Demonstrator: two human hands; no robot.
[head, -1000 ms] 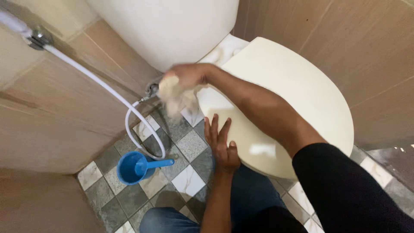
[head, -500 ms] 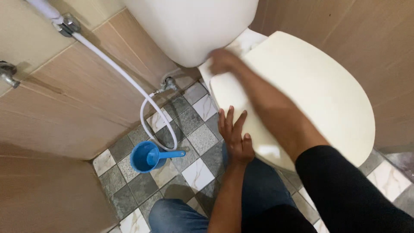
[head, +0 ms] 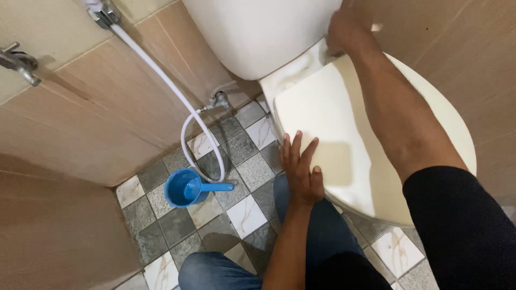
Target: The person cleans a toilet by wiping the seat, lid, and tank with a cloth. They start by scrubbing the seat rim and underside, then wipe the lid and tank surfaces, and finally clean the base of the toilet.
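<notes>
Right now my right hand is pressed down at the back of the toilet, where the closed seat lid meets the base of the tank. The fingers are curled under and partly out of view, so I cannot tell whether my grip is clamped on anything or just pushing flat. My left hand lies open, fingers apart and straight, braced on the near left edge of the lid and holding nothing.

I judge this to be the wiping of the hinge ledge behind the lid. The next move calls for a firm sideways stroke along that narrow strip, with the left hand keeping the lid steady.

The lid is smooth, cream-coloured, oval and faintly glossy. The tank is rounded white ceramic. Left of my braced hand a white hose runs down the tan wall tiles and loops near a metal valve. Just below the loop a blue plastic dipper sits on the floor of grey and white marbled squares.
</notes>
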